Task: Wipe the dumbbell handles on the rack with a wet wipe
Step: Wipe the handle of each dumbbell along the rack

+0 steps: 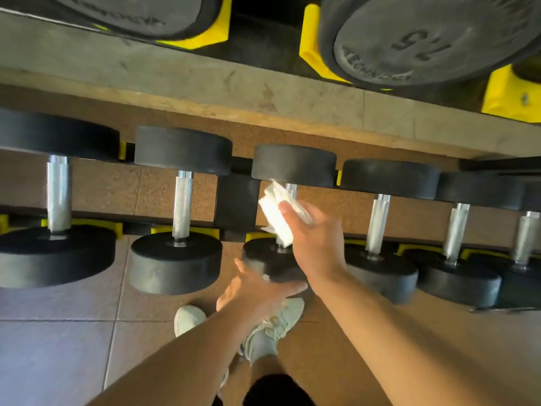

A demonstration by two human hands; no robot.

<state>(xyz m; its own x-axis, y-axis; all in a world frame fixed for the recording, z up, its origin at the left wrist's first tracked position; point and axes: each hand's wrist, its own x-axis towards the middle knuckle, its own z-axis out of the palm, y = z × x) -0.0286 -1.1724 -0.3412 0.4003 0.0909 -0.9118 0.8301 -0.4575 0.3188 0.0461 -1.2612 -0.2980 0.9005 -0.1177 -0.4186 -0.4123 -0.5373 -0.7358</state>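
Several black dumbbells with knurled silver handles lie side by side on the lower rack. My right hand (pixel 314 241) is wrapped round the handle of the middle dumbbell (pixel 294 164) with a folded white wet wipe (pixel 276 213) pressed against it. Only the top of that handle (pixel 290 188) shows above the wipe. My left hand (pixel 254 291) rests flat on the near head (pixel 265 259) of the same dumbbell, fingers spread over its edge. The neighbouring handle (pixel 182 205) to the left and the handle (pixel 377 225) to the right stand bare.
An upper shelf holds larger dumbbells (pixel 421 39) in yellow cradles (pixel 311 51), overhanging the far side. A black rack post (pixel 237 205) stands just left of the wiped handle. My shoes (pixel 272 326) are on the tiled floor (pixel 58 347) below the rack.
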